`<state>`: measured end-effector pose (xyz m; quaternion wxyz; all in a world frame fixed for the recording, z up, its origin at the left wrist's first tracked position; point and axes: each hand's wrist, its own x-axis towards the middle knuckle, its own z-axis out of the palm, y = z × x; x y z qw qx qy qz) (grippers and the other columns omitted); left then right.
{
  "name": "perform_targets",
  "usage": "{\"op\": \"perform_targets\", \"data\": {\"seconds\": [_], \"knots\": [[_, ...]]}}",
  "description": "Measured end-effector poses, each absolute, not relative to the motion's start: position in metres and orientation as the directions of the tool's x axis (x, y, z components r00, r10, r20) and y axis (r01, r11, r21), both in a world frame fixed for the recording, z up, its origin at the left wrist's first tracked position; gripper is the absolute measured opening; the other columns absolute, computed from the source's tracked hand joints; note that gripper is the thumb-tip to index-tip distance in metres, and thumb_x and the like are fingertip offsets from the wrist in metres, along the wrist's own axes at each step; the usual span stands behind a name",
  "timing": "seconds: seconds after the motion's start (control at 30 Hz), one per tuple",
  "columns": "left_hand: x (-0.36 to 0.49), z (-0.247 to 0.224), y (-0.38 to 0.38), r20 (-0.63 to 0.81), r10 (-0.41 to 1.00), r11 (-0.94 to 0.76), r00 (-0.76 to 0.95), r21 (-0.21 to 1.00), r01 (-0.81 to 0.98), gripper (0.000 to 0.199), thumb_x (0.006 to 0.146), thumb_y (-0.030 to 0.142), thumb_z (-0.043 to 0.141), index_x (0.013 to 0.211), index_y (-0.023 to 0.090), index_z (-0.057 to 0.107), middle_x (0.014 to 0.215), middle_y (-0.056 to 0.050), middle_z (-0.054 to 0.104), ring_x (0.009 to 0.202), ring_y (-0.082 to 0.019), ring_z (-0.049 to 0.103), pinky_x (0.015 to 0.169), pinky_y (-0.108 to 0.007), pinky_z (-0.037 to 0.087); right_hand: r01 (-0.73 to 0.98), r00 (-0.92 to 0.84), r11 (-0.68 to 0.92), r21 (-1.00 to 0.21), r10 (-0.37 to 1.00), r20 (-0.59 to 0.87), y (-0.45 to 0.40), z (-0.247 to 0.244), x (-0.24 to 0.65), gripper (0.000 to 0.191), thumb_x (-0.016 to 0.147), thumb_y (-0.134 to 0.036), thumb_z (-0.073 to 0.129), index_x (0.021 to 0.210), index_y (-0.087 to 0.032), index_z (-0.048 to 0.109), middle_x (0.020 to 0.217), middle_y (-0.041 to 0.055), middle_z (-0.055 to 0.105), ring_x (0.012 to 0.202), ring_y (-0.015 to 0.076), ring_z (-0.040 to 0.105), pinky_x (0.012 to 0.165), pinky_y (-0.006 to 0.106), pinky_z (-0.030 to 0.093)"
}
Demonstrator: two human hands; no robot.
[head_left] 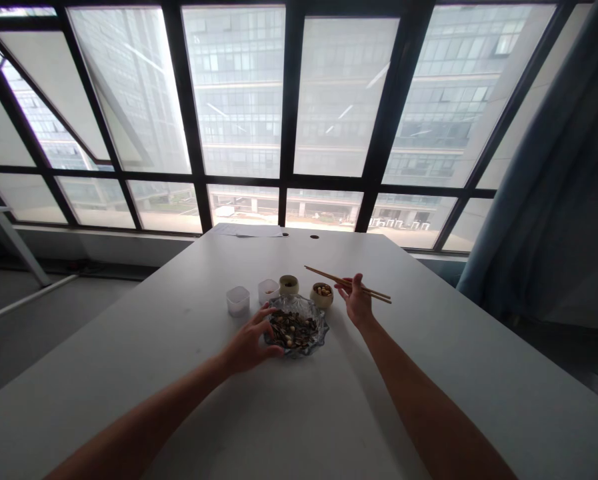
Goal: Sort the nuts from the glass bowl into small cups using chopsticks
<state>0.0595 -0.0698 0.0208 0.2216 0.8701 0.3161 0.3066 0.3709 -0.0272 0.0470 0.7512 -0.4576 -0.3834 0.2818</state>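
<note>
Pinching a pair of wooden chopsticks in its fingers, the right hand hangs at two o'clock from a fluted glass bowl, the chopstick tips close together and aimed toward ten o'clock. At the bowl's nine o'clock, the left hand touches its side, thumb and fingers spread apart along the rim. Dark seed-like pieces and a few pale bits lie in the bowl, which stands on a white table. Around it sit a clear square container at ten o'clock, a second clear container at eleven, a round pot near twelve and a pot of pale nut-like pieces at one. Farther off, paper sheets lie toward eleven o'clock; a blue curtain hangs toward two.
</note>
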Motion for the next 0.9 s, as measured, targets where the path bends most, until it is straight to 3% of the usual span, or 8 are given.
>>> {"op": "perform_targets", "data": {"seconds": [0.13,0.27,0.4,0.57,0.7,0.9], "knots": [[0.045,0.027,-0.061,0.442,0.643,-0.757,0.625,0.49,0.432,0.043,0.078,0.061,0.071,0.088,0.02,0.061,0.153,-0.017,0.043,0.147,-0.036,0.032,0.115,-0.053,0.038,-0.094,0.512,0.382,-0.919,0.811,0.285,-0.024,0.037,0.362,0.068,0.07,-0.088,0.051,0.077,-0.021,0.057,0.062,0.0042,0.073,0.067,0.0238,0.076,0.071,0.039,0.059],[0.035,0.048,-0.03,0.551,0.662,-0.735,0.508,0.344,0.584,0.037,0.092,0.054,0.055,0.104,0.021,0.063,0.148,-0.014,0.05,0.143,-0.031,0.039,0.117,-0.053,0.033,-0.064,0.53,0.363,-0.93,0.802,0.277,-0.025,0.034,0.359,0.065,0.073,-0.084,0.054,0.079,-0.02,0.06,0.061,0.0054,0.073,0.068,0.0237,0.076,0.069,0.036,0.058],[0.041,0.07,0.015,0.449,0.74,-0.641,0.5,0.248,0.727,0.058,0.087,0.062,0.055,0.125,0.019,0.06,0.142,-0.017,0.056,0.135,-0.034,0.049,0.116,-0.056,0.032,-0.056,0.524,0.405,-0.913,0.79,0.318,-0.023,0.029,0.353,0.066,0.071,-0.086,0.054,0.078,-0.02,0.061,0.064,0.0062,0.074,0.071,0.0246,0.076,0.076,0.04,0.06],[0.044,0.078,0.048,0.195,0.819,-0.572,0.539,0.343,0.745,0.074,0.078,0.074,0.058,0.133,0.024,0.057,0.138,-0.013,0.061,0.122,-0.034,0.061,0.099,-0.046,0.051,-0.076,0.466,0.412,-0.908,0.82,0.333,-0.018,0.019,0.353,0.058,0.075,-0.078,0.06,0.079,-0.021,0.064,0.069,0.0089,0.076,0.068,0.0276,0.076,0.07,0.043,0.063],[0.049,0.072,0.048,0.164,0.815,-0.568,0.556,0.412,0.712,0.069,0.079,0.072,0.058,0.13,0.025,0.061,0.13,-0.011,0.066,0.106,-0.031,0.069,0.089,-0.04,0.055,-0.058,0.452,0.397,-0.916,0.828,0.33,-0.021,0.021,0.353,0.06,0.075,-0.08,0.058,0.078,-0.02,0.064,0.061,0.0084,0.074,0.059,0.0259,0.074,0.068,0.041,0.063],[0.065,0.068,0.044,0.16,0.805,-0.583,0.572,0.396,0.709,0.062,0.08,0.065,0.06,0.126,0.023,0.065,0.116,-0.01,0.073,0.098,-0.028,0.07,0.091,-0.038,0.052,0.048,0.428,0.407,-0.912,0.817,0.387,-0.042,0.067,0.356,0.06,0.071,-0.077,0.065,0.068,-0.018,0.063,0.047,0.0038,0.065,0.038,0.0167,0.061,0.043,0.028,0.053]]}}
